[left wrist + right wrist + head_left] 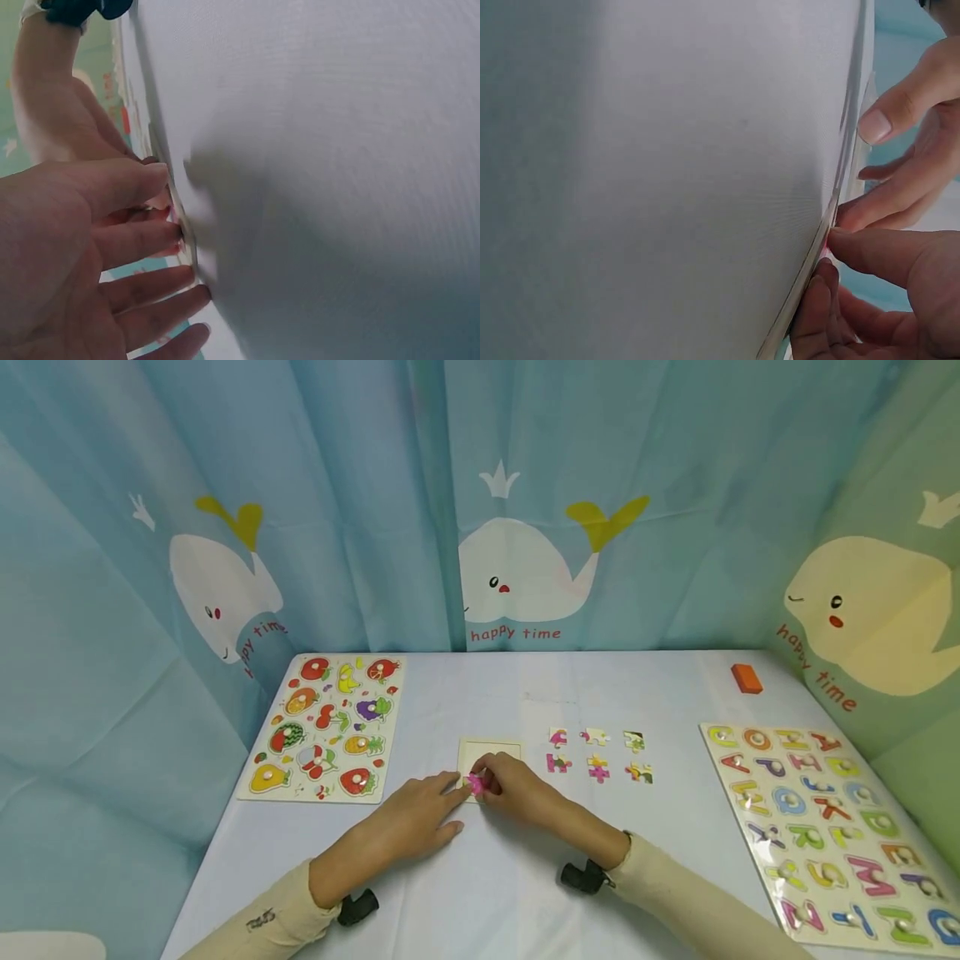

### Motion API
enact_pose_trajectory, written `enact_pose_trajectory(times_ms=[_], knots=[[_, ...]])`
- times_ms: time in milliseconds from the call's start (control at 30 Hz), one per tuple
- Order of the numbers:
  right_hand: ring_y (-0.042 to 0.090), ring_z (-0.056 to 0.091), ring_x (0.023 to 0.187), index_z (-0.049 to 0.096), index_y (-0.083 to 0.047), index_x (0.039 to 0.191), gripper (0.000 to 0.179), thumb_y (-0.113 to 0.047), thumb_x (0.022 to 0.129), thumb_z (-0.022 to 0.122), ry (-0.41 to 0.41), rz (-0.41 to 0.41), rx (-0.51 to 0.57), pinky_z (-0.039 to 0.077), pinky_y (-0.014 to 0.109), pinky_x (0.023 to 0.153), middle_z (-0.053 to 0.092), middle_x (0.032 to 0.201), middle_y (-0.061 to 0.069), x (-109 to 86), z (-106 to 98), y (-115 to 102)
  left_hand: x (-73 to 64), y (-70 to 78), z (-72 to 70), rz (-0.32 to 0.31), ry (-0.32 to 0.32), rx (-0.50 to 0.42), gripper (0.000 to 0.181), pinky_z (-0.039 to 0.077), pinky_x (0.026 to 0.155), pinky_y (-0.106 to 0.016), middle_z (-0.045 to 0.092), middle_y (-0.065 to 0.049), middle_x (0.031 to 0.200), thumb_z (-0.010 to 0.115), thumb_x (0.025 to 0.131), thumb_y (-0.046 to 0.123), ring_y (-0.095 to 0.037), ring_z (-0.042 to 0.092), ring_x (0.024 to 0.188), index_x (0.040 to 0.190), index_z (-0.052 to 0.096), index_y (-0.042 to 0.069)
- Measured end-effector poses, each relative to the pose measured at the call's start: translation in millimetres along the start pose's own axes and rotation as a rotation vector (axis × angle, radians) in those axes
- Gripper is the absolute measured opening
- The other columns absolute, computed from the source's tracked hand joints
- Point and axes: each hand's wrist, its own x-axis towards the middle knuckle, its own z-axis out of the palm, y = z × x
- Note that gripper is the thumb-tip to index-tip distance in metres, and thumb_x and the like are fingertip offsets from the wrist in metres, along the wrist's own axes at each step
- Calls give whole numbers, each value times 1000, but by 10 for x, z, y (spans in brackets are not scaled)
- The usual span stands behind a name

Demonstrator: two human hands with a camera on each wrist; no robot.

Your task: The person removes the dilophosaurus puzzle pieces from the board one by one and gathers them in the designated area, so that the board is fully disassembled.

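Observation:
A small square puzzle tray (504, 748) with a pale frame lies at the middle of the table. Over its lower left corner, a pink jigsaw piece (476, 785) shows between the two hands. My right hand (521, 789) pinches that piece between thumb and fingers, low over the tray. From the left, my left hand (422, 814) reaches in with straight fingers, its fingertips at the tray's left edge and beside the piece. In the left wrist view the left hand's fingers (154, 304) are spread and extended along the tray's side.
Several loose jigsaw pieces (597, 767) lie in two rows right of the tray. A fruit peg board (397, 727) is at the back left, a letter peg board (757, 852) at the right. An orange block (746, 678) sits near the back right corner, before a whale-print curtain (375, 527).

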Motion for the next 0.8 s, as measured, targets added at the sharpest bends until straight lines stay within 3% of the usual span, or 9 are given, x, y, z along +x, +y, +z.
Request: enact_pose_trajectory(times_ms=[367, 667, 800], knots=[[14, 54, 81, 63, 3, 114, 22, 0, 95, 74, 16, 68, -17, 48, 24, 72, 60, 91, 5, 52, 36, -82, -19, -28, -32, -43, -33, -70, 50, 50, 112, -51, 57, -18, 154, 65, 105, 26, -32, 59, 139, 144, 60, -4], [16, 56, 89, 60, -1, 114, 25, -1, 95, 75, 41, 50, -51, 52, 28, 79, 56, 107, 11, 16, 44, -69, -29, -34, 1, -42, -26, -68, 47, 50, 111, -53, 56, -17, 155, 65, 105, 23, -32, 58, 140, 143, 61, -4], [16, 53, 88, 57, 0, 113, 26, 2, 94, 74, 58, 13, -39, 51, 28, 78, 57, 105, 11, 13, 52, -54, -29, -32, 8, -41, -21, -60, 47, 50, 110, -53, 57, -17, 154, 66, 104, 24, -32, 58, 139, 142, 61, -4]])
